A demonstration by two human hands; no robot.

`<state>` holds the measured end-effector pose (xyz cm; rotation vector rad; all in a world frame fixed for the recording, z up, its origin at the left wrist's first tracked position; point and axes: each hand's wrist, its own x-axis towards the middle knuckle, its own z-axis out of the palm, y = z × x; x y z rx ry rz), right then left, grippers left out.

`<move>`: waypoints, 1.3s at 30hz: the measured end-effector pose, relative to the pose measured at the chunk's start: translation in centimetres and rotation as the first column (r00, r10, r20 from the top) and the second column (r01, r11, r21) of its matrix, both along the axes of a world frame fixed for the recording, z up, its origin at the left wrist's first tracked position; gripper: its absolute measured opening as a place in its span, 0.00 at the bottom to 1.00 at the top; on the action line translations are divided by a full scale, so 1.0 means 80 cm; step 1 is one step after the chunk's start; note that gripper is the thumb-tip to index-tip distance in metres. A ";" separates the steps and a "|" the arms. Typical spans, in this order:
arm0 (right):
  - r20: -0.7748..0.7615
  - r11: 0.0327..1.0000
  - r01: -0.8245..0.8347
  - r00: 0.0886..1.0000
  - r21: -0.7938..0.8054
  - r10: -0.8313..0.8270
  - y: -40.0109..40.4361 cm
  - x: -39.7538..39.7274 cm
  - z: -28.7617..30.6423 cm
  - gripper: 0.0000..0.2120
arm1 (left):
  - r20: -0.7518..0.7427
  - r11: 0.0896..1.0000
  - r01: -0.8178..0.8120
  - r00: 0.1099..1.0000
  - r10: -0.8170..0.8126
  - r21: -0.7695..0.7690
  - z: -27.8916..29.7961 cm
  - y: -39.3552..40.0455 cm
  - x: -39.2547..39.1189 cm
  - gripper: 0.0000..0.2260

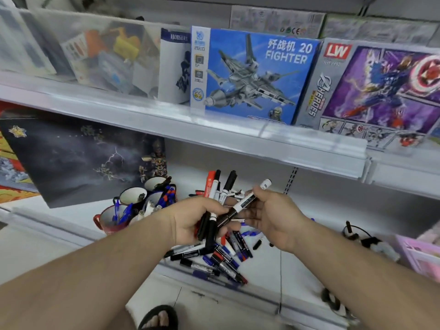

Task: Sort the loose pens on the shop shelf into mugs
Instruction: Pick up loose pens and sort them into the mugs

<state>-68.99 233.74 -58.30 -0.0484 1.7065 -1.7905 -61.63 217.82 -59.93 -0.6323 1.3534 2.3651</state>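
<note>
Black markers — left grip.

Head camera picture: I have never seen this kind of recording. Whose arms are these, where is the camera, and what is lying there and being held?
There is no robot. A person wears a wide-angle camera on the head, looking forward and down, so the two bare arms are their own. The left hand grips a bundle of markers. The right hand pinches one black-and-white marker with its lower end at that bundle. On the white shelf below lies a pile of loose pens, and to the left stand mugs, some already holding pens. The shelf above carries toy boxes.
</note>
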 end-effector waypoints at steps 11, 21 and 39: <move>0.128 0.987 0.155 0.981 -0.038 -0.149 0.052 -0.022 0.006 0.18 | -0.069 0.991 0.134 0.989 -0.131 0.028 -0.025 0.017 -0.043 0.17; 0.162 0.987 0.136 0.979 -0.083 -0.121 0.067 -0.026 -0.006 0.11 | -0.236 0.928 0.344 0.922 -0.306 0.143 -0.005 0.048 -0.052 0.13; -0.168 0.816 0.017 0.981 0.578 0.098 0.208 -0.099 0.019 0.08 | -0.073 0.992 0.107 0.992 -0.102 0.069 -0.042 0.139 -0.100 0.12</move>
